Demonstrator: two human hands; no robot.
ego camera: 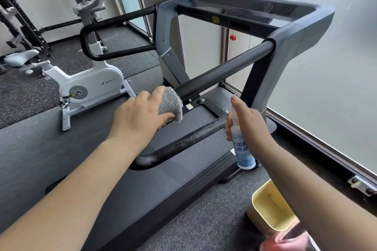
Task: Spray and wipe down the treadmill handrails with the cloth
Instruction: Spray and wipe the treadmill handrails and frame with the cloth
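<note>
Left hand [140, 116] grips grey cloth [171, 104] on handrail [189, 138], right hand [247, 122] holds Chinese-labelled spray bottle [243, 153]; bike [85, 85] w/ "MERACH".

The white exercise bike [89, 85] reads "MERACH"; the spray bottle [243, 149] bears Chinese characters (partly hidden).

Bright window [330, 51] daylight, wide-angle edge warp

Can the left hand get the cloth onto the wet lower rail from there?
Probably yes: the left hand holds the cloth just above the lower rail, nothing between them.
</note>
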